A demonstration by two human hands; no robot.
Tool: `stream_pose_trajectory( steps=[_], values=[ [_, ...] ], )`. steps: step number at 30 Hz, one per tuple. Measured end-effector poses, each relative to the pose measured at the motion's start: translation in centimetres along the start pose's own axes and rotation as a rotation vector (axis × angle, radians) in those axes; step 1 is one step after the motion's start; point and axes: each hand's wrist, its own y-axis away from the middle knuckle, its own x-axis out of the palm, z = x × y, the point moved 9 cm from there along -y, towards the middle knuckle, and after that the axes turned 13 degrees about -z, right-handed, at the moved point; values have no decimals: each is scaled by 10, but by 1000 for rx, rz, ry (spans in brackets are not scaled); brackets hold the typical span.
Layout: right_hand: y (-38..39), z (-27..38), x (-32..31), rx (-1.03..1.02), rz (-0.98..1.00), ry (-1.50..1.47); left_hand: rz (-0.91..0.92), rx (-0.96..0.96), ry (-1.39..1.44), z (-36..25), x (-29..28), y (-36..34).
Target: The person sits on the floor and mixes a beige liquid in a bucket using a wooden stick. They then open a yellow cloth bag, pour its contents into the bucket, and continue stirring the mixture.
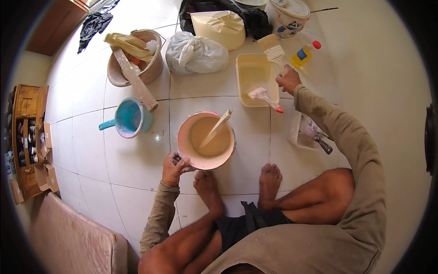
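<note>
White tiles [137, 170] — left hand [174, 168] holds bucket [184, 147] rim; right hand [288, 81] grips brush [275, 55], bristles [268, 42] forward.

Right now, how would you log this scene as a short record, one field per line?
Left hand: at near-left rim of pink bucket
Right hand: holding wide paintbrush, bristles pointing away
Bucket contents: beige liquid, wooden stick leaning inside
Yellow tray: red-tipped paintbrush across near rim
Left of bucket: teal dipper
Beyond right hand: red-capped bottle
</note>
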Motion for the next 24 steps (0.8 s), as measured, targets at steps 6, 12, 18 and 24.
stream_pose_trajectory(
  steps=[6,12,18,24],
  values=[
    [-42,-40,-69,-215,-184,342,15,28,-1,-1,17,-6],
    [-12,40,-92,-511,114,698,13,43,8,-14,34,-20],
    [-16,45,-68,-497,207,791,99,88,-108,-32,74,-31],
    [6,107,-84,-867,-132,504,-386,870,-784,-166,34,7]
  ],
)
